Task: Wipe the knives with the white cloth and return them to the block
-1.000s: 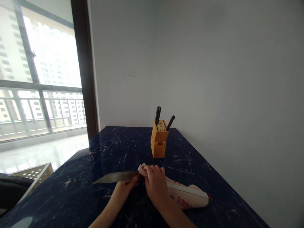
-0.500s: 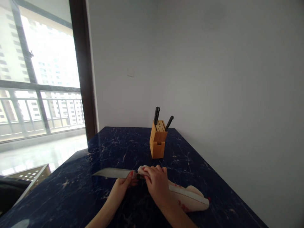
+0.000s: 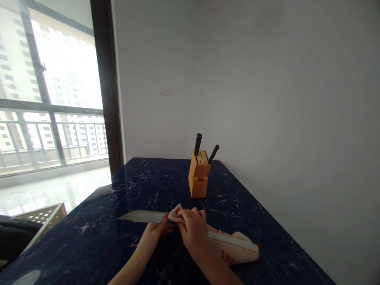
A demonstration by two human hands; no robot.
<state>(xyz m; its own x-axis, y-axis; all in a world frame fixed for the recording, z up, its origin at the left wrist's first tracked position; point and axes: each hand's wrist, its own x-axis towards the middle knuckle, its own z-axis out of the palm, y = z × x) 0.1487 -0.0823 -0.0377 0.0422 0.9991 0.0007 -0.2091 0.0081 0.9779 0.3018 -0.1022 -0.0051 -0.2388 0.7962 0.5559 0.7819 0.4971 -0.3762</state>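
A large kitchen knife [image 3: 139, 216] lies with its blade pointing left, just above the dark blue marble table [image 3: 97, 237]. My left hand [image 3: 157, 231] is closed round the knife's handle, which is mostly hidden. My right hand [image 3: 192, 231] is closed on a white cloth with red print [image 3: 231, 246] and presses its front end against the base of the blade. The rest of the cloth trails to the right on the table.
A wooden knife block [image 3: 199, 174] with black-handled knives in it stands at the back of the table near the grey wall. A pale perforated box [image 3: 41, 215] sits at the left below the table edge, with a big window behind it.
The cloth end under my right hand has slid slightly left along the knife toward the blade. The knife has levelled a little.
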